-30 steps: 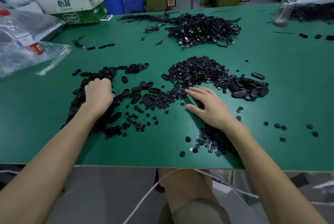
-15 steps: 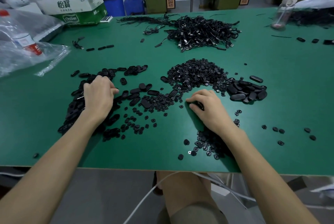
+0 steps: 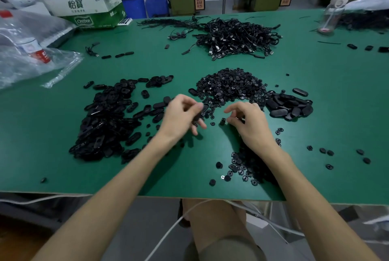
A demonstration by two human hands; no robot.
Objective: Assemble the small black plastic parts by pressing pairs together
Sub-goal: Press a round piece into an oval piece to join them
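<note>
Parts held apart over counter [image 3: 63, 134]: oval part [image 3: 201, 111] gripped by left hand [image 3: 181, 117], round part [image 3: 222, 122] pinched by right hand [image 3: 250, 126]; piles [image 3: 229, 86] lying around.

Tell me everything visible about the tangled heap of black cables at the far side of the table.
The cable heap is a loose tangle of thin black cords, many ending in small plugs, some with metal-looking tips. It lies on the green table beyond the pile of small round parts, with stray cords trailing left. Only the table touches it.
</note>
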